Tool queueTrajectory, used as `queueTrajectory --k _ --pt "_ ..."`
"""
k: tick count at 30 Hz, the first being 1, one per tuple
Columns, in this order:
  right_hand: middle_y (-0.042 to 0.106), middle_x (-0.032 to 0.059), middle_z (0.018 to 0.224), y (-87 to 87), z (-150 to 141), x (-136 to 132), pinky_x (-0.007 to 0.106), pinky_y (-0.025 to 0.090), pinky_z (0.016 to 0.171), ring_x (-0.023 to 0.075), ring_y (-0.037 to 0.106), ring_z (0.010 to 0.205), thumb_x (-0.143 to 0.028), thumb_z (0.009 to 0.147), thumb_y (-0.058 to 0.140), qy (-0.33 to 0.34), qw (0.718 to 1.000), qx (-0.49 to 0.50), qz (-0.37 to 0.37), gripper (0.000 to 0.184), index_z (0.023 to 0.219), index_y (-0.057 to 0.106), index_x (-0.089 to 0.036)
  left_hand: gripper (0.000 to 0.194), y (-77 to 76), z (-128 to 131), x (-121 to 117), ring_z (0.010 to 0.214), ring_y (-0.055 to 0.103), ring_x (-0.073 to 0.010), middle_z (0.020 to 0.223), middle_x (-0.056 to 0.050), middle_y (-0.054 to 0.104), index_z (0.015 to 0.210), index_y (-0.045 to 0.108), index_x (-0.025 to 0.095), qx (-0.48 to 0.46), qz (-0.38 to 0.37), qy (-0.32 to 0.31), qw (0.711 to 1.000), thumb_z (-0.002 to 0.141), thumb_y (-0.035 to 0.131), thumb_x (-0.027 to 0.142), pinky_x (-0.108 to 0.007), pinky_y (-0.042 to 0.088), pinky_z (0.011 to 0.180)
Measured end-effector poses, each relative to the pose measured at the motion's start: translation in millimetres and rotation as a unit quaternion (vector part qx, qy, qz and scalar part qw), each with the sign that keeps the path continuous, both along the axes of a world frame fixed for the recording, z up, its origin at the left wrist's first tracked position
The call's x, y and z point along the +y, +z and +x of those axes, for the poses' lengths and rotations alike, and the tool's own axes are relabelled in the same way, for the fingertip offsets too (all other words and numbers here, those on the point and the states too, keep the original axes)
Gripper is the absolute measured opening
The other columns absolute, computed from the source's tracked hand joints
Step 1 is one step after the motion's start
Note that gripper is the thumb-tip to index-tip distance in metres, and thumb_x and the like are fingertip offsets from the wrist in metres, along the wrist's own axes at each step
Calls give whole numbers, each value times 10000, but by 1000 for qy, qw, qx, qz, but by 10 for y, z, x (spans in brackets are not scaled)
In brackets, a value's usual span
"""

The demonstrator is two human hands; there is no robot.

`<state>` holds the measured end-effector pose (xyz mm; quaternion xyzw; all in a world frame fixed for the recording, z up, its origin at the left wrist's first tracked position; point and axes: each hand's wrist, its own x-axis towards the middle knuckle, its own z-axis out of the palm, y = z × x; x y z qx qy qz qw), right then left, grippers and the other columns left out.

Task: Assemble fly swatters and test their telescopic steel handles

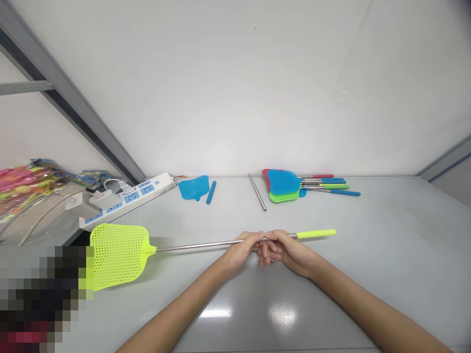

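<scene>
Forearms [176, 314] angled inward over the table [397, 230] and brought the left hand [239, 250] and right hand [294, 251] together on the steel rod [206, 243] of a lime swatter [117, 256]. Both hands were closed, with the fingers [270, 252] curled under and pressed against one another, while the fingertips pinched the rod from either side, close to the yellow grip [316, 234]. The grip was bunched at that one spot rather than spread along the shaft, which seemed to be why the wrists bent toward each other. The swatter lay crosswise before the person, its mesh head out left and its grip out right, and I could not tell whether the head touched the table. Farther back, a stack of swatters [283, 186] lay apart from a blue head [193, 188], a blue grip [211, 192] and a bare rod [257, 192], these loose pieces set singly, apparently to keep them separate.
</scene>
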<state>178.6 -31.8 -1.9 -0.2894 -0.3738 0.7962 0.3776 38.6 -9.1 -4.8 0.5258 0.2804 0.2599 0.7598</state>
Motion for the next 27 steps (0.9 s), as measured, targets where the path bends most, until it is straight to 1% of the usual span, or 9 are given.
queueTrajectory --k 7,12,17,21,22,24,27 --pt "520 32 485 4 20 8 248 266 491 96 395 457 -254 745 383 -13 999 -33 6 309 454 404 -152 378 -4 20 -21 584 520 -146 559 -66 567 493 493 120 -43 -16 14 999 784 340 305 -279 389 618" --pt "508 26 476 -3 21 9 244 277 496 107 427 475 -282 740 394 -20 999 -49 1 303 479 461 -144 390 12 25 -41 611 515 -147 571 -61 551 500 507 116 -44 -12 15 999 794 330 302 -272 379 626" --pt "457 4 416 -6 49 12 271 331 596 138 490 514 -295 747 367 -17 998 -59 -7 335 495 522 -137 381 48 36 -66 608 491 -130 676 -81 580 546 502 114 -58 -15 11 998 811 308 308 -275 373 633" --pt "450 2 406 -33 56 26 288 336 665 154 510 545 -300 748 329 0 998 -53 -31 348 565 569 -127 369 57 39 -75 594 483 -125 622 -67 575 548 475 123 -43 -17 1 999 817 287 290 -271 365 651" --pt "433 -5 400 -45 50 29 289 335 673 158 515 551 -303 742 330 1 998 -44 -45 339 571 566 -130 361 54 38 -73 585 482 -125 604 -62 573 540 458 129 -35 -17 5 999 815 289 289 -267 362 646" --pt "380 -22 386 -70 28 32 289 335 678 162 515 549 -309 724 344 -7 997 -16 -75 315 515 520 -151 343 40 37 -64 536 467 -117 556 -50 565 517 407 146 -20 -16 15 1000 808 299 292 -258 359 612" --pt "281 -44 374 -93 -7 28 296 343 689 141 472 495 -303 689 385 -37 993 20 -114 316 396 355 -189 341 9 39 -42 453 425 -102 484 -34 539 486 350 162 -4 -11 26 1000 793 318 306 -240 342 527"
